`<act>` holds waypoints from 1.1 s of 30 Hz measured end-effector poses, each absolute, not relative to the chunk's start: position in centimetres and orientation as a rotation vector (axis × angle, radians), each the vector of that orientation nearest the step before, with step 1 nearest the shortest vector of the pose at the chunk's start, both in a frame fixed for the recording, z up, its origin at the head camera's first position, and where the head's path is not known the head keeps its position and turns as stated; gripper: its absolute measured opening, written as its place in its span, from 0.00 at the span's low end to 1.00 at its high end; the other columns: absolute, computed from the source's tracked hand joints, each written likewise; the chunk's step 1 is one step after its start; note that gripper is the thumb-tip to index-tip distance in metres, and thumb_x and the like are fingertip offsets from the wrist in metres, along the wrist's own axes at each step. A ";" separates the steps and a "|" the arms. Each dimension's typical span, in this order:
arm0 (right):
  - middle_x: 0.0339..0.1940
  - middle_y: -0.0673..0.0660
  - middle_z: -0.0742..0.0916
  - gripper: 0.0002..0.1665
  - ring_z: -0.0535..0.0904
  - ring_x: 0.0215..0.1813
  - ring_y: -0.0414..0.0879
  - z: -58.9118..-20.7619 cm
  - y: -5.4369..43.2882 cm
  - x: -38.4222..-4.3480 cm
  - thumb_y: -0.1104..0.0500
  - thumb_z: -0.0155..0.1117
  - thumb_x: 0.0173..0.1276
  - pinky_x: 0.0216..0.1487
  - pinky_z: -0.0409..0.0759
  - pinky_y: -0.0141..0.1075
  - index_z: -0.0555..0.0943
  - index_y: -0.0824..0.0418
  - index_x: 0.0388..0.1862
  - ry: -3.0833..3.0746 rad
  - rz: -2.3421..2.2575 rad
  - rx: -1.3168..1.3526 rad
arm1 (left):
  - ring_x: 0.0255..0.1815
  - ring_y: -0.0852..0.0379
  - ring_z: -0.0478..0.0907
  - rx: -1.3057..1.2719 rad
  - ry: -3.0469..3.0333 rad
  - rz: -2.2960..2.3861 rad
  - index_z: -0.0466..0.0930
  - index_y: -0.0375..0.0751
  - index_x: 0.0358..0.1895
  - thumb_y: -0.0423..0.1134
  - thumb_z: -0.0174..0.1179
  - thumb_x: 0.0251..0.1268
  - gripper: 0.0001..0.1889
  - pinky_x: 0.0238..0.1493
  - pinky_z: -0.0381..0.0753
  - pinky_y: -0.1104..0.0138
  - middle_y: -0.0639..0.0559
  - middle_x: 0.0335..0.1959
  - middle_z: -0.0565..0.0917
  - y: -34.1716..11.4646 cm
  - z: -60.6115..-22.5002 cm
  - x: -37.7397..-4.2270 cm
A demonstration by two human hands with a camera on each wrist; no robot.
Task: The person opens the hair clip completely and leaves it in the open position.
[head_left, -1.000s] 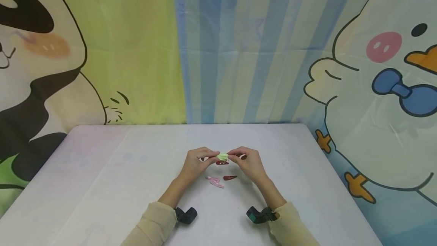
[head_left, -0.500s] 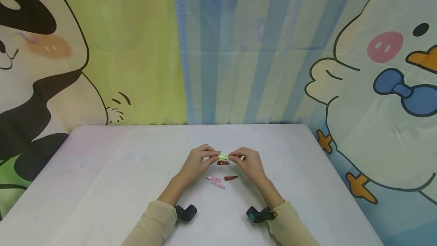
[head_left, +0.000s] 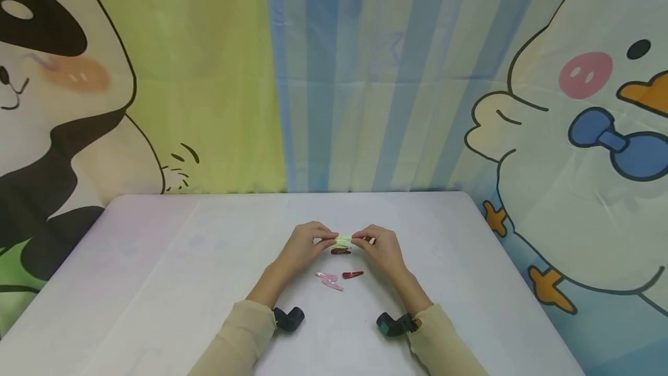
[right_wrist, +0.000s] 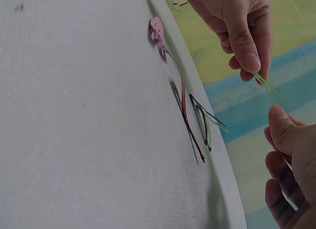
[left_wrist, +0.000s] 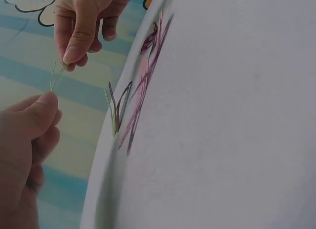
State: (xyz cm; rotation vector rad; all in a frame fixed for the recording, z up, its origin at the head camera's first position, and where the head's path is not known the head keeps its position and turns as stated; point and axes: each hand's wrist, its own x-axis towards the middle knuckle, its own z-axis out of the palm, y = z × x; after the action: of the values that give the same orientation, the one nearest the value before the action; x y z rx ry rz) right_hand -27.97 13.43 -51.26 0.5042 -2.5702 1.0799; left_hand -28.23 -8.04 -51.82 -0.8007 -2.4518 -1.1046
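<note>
While left hand (head_left: 308, 243) and right hand (head_left: 382, 248) pinch green clip (head_left: 343, 239) between them, pink clips (head_left: 333, 285) lie on white desk (head_left: 156, 289), cartoon curtain (head_left: 349, 74) behind.

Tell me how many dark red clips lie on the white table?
2. The farther dark red clip lies near the hands; the nearer dark red clip lies right of the pink clips. Others could be hidden by the hands.

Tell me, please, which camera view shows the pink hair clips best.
The head view: it looks down on both pink hair clips, their outlines plain. The left wrist view shows them nearly edge-on; the right wrist view, foreshortened.
</note>
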 end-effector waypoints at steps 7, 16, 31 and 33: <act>0.28 0.45 0.87 0.04 0.76 0.29 0.36 -52.0 13.5 -28.8 0.55 0.72 0.56 0.31 0.73 0.28 0.88 0.52 0.31 -2.615 0.998 0.480 | 0.37 0.63 0.81 -0.800 -2.452 -1.096 0.88 0.46 0.39 0.38 0.68 0.55 0.08 0.40 0.80 0.68 0.57 0.33 0.86 -8.0 -53.1 -29.7; 0.28 0.45 0.87 0.04 0.77 0.30 0.37 -52.8 13.6 -29.6 0.54 0.72 0.56 0.33 0.73 0.29 0.88 0.51 0.30 -2.634 0.985 0.459 | 0.37 0.62 0.81 -0.769 -2.477 -1.132 0.88 0.45 0.38 0.37 0.69 0.55 0.07 0.43 0.80 0.66 0.57 0.32 0.86 -7.7 -54.1 -30.7; 0.29 0.43 0.84 0.04 0.75 0.30 0.36 -53.7 13.3 -30.3 0.53 0.72 0.56 0.34 0.72 0.32 0.88 0.50 0.30 -2.719 0.900 0.449 | 0.38 0.61 0.81 -0.736 -2.626 -1.106 0.88 0.46 0.39 0.38 0.67 0.57 0.07 0.43 0.79 0.67 0.57 0.34 0.86 -7.8 -55.1 -31.4; 0.29 0.43 0.83 0.04 0.74 0.30 0.36 -53.8 13.2 -30.4 0.53 0.72 0.56 0.33 0.71 0.32 0.88 0.50 0.30 -2.731 0.889 0.445 | 0.38 0.61 0.81 -0.732 -2.647 -1.092 0.88 0.46 0.40 0.38 0.66 0.58 0.07 0.43 0.79 0.67 0.57 0.34 0.86 -7.8 -55.0 -31.4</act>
State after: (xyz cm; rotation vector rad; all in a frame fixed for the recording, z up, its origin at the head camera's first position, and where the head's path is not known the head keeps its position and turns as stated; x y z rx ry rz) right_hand -30.38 13.22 -53.79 0.4447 -2.7313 0.8894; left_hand -31.39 -7.78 -55.05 -0.7323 -2.6474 -1.0920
